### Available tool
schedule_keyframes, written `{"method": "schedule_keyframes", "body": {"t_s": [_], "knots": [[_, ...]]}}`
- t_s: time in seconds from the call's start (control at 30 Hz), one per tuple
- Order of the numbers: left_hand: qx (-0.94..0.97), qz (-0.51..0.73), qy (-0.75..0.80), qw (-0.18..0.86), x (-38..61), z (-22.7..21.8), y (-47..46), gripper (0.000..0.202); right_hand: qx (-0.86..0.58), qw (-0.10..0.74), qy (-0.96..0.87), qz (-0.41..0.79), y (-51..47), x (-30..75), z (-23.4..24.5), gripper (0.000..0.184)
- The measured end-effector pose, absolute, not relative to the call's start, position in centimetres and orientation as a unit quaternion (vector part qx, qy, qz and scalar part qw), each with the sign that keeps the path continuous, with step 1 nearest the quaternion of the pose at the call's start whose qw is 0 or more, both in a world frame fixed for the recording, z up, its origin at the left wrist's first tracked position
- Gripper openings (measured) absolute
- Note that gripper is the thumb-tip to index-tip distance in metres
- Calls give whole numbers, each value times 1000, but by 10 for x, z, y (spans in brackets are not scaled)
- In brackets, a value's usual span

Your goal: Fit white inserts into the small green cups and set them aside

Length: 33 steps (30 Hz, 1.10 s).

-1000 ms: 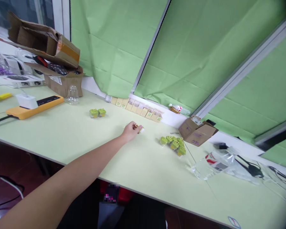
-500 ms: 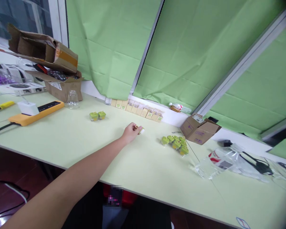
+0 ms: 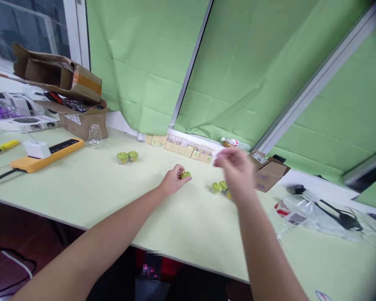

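Over the middle of the table, my left hand (image 3: 172, 180) is closed on a small green-topped container (image 3: 185, 175) with a yellowish loop on top. My right hand (image 3: 238, 169) is raised to the right of it, its fingers smeared by motion; I cannot tell whether they hold anything. Below and partly behind the right hand stand more green-topped clear containers (image 3: 217, 187), some hidden by that hand. Two more of these containers (image 3: 127, 156) sit side by side to the left of my left hand.
A row of small tan boxes (image 3: 181, 147) lines the back edge of the table. At left are an orange power strip (image 3: 58, 154), a clear jar (image 3: 95, 137) and cardboard boxes (image 3: 81, 125). At right are a carton (image 3: 269, 173), a large plastic bottle (image 3: 290, 211) and black cables (image 3: 344, 217).
My right hand has come into view from the right, in front of the container group. The left hand stays about in place; the green top in it now shows more clearly.
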<state>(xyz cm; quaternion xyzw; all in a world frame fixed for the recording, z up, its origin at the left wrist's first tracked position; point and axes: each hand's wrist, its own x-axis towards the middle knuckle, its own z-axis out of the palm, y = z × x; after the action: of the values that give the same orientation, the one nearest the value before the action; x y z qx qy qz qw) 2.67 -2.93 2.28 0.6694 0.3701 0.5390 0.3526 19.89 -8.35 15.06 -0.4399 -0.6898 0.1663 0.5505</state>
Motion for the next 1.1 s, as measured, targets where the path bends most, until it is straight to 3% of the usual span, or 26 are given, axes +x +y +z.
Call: {"method": "schedule_keyframes", "body": {"t_s": [0.13,0.2,0.33,0.47,0.63,0.7,0.8,0.97,1.1], "knots": [[727,502,358,301,19,33,-36,50,-520,389,-714,261,-60,189,115,39],[746,482,357,289,17,35,-35,52,-503,371,-708,329,-47,188,92,34],[777,438,355,280,15,34,-33,56,-443,418,-674,417,-34,191,56,30],[781,444,331,289,14,38,-31,61,-463,485,-637,380,-28,195,42,32],[733,538,389,150,-6,40,-14,36,-501,553,-529,403,-28,194,39,35],[693,543,457,132,-16,32,-2,38,-518,566,-488,415,-30,192,39,33],[688,460,516,220,-24,16,9,48,-535,580,-449,420,-31,190,39,29],[753,414,409,309,-12,3,2,46,-551,598,-429,393,-29,189,36,30],[764,429,354,326,2,11,-15,62,-546,604,-436,384,-30,187,38,29]]}}
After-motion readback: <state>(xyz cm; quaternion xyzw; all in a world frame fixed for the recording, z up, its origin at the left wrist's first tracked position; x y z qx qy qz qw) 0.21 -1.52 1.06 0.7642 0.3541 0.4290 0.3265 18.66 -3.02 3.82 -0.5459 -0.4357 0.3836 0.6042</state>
